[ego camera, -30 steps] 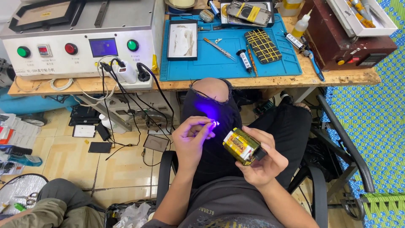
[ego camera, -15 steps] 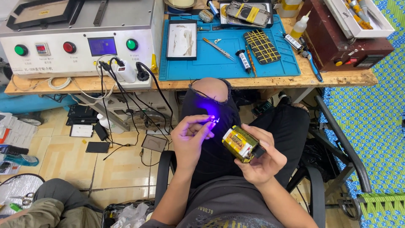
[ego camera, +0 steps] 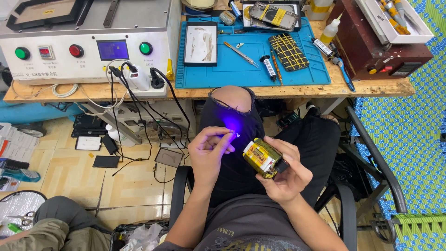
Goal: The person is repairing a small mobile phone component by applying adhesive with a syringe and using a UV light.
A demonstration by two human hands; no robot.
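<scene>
A yellow-wrapped lamp block is clasped in the right hand above the lap, just below the counter. Its long axis runs upper left to lower right, the lit end aimed at the left hand — whose fingertips are pinched on something too small to identify. The violet light is on; the work is judged under way.
</scene>
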